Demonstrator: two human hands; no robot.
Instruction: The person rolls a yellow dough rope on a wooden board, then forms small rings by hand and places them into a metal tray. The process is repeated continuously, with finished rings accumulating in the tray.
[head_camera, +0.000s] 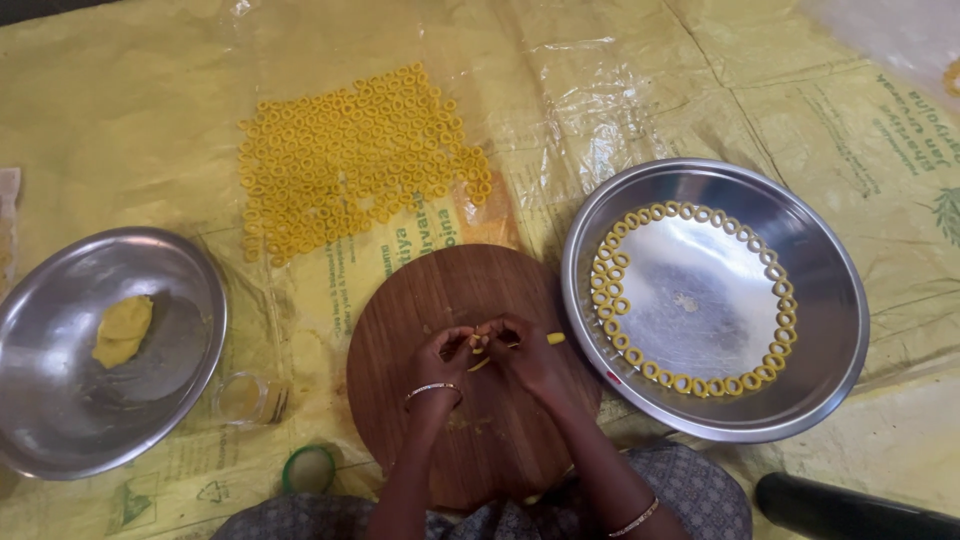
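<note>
At nine o'clock, a steel bowl holds a lump of yellow dough. Toward eleven o'clock, many dough rings lie spread on the plastic sheet. At centre, over the round wooden board, the left hand and right hand meet, fingertips pinched narrowly on a small dough strip. Just beside them at three o'clock lies a dough piece. At three o'clock, a steel plate carries rings along its inner edge.
</note>
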